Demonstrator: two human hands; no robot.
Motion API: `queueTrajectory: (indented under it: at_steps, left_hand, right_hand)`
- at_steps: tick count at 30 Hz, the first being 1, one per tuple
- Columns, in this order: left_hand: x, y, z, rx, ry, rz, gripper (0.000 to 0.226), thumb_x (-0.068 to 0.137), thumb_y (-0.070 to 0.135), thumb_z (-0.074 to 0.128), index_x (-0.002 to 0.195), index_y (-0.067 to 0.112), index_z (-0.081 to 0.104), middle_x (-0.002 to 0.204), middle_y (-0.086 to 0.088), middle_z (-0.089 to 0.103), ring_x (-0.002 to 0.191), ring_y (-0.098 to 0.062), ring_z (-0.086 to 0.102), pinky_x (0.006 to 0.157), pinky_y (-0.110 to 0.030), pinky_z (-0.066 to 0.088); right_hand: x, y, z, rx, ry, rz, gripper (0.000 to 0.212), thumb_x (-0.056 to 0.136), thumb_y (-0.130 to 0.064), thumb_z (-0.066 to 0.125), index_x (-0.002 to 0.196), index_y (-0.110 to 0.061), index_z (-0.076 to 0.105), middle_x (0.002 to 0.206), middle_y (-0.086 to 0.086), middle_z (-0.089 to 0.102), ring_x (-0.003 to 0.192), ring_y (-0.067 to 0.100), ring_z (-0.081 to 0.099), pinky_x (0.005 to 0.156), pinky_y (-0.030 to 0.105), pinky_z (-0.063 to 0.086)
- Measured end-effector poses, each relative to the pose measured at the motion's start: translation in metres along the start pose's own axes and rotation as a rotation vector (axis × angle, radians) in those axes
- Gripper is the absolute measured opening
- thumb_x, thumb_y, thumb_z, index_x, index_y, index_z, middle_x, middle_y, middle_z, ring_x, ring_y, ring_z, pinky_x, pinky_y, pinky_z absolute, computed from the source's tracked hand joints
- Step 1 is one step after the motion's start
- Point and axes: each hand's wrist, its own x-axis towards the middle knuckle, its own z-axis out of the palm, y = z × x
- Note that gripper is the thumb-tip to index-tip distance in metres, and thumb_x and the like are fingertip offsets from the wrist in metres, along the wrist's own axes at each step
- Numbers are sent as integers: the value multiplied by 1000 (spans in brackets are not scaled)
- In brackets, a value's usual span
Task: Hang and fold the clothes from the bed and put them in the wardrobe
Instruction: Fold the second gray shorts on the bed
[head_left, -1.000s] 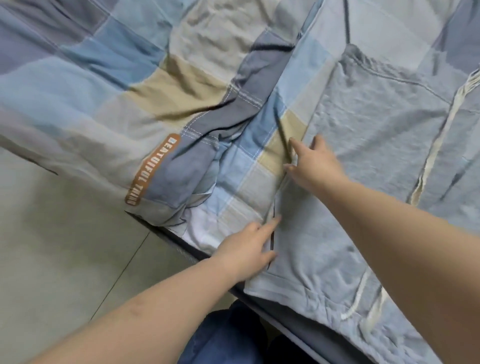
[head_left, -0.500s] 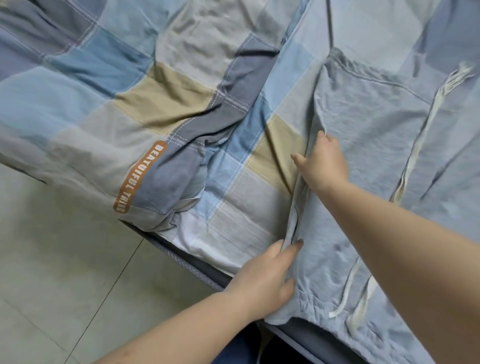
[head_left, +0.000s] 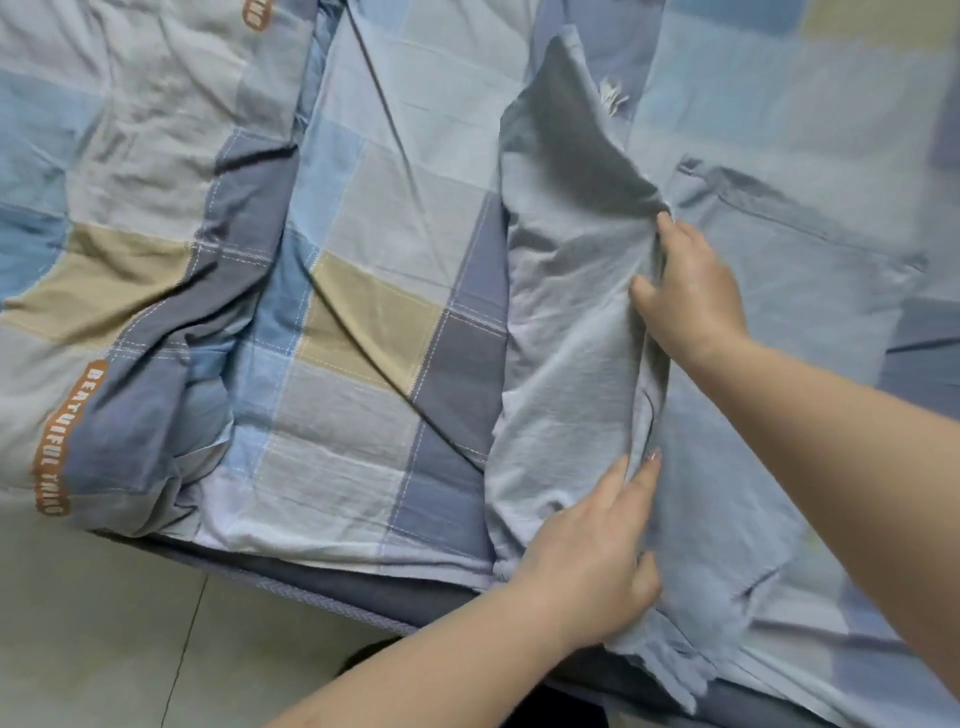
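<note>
Pale floor tiles (head_left: 104, 623) run along the near edge of the bed, whose patchwork quilt of blue, grey and tan cotton squares (head_left: 363, 291) covers nearly everything in sight. On the right part of that quilt lies the task's thing, a light blue-grey jersey garment (head_left: 779, 291) with a fringed white drawstring end (head_left: 612, 97) showing at its far end; it looks like shorts or trousers. Its long axis runs from the bed's near edge away toward the far side.

One panel of the garment (head_left: 566, 322) stands lifted along that axis, just left of the flat part. The right hand (head_left: 691, 296) pinches the raised fold at mid-length, its grip closed on cloth. The left hand (head_left: 597, 561) does likewise at the near end, by the bed's edge, fingers narrow around the fold.

My guess is that the lifted panel goes over to the right, onto the flat half. Both hands sit on the fold line, the left nearer the hem.
</note>
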Motion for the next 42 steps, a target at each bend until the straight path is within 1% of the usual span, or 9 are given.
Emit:
queueTrajectory:
  at_steps: [15,19,23,26,30,32,36,39,42]
  left_hand:
    - [41,70,112,285,-358,72,80,89,14,47,151,26,-2,160,3,-14,114,-42,52,81,-47,48]
    - [38,68,121,306,-391,27,80,89,14,46,152,25,-2,159,4,-15,112,-41,53,84,-47,48]
    - [37,64,129,295,-394,20,79,88,16,43,152,26,-2,158,7,-20,121,-37,48,90,-44,45]
    - [39,64,132,288,-387,47,81,86,16,43,151,31,-3,155,14,-27,117,-34,51,86,-39,46]
    - [47,63,124,249,-324,79,85,83,12,42,150,36,-4,142,28,-41,119,-30,49,84,-38,47]
    - [48,62,123,245,-325,87,83,84,12,41,150,36,-4,149,24,-34,122,-30,48,85,-38,47]
    - [48,55,128,246,-340,98,82,90,24,46,149,40,-9,158,14,-19,121,-33,49,94,-40,45]
    - [43,48,131,128,-304,129,85,92,40,51,143,49,-16,156,21,-18,140,-17,29,108,-35,36]
    - [33,37,122,-25,-207,111,79,92,41,54,146,45,-3,157,20,9,140,-3,25,113,-20,25]
  right_hand:
    - [-85,194,-35,162,75,407,64,92,-15,52,150,-10,24,152,12,29,139,26,29,113,34,25]
    - [-79,202,-32,521,56,481,69,88,-21,60,148,-29,28,147,5,39,131,21,42,109,38,36]
    - [-37,195,-33,801,98,504,52,89,-16,61,139,-23,48,135,2,54,113,10,54,88,11,40]
    - [-10,191,-39,740,83,415,53,87,-4,54,138,-17,49,137,2,54,121,11,52,88,6,34]
    - [-6,192,-51,604,437,395,54,86,0,43,137,-16,50,142,1,50,128,13,46,86,2,26]
    - [-15,203,-49,570,506,450,58,88,0,40,143,-17,40,150,3,39,134,14,38,87,0,20]
    - [-31,230,-37,568,141,545,70,93,-12,50,152,-19,14,157,5,19,142,20,25,110,22,22]
    - [-50,237,-29,589,124,592,67,91,-17,54,150,-20,23,151,6,33,133,22,39,103,24,32]
    - [-93,234,-9,610,158,661,60,90,-20,58,145,-17,35,143,9,42,126,23,46,102,29,35]
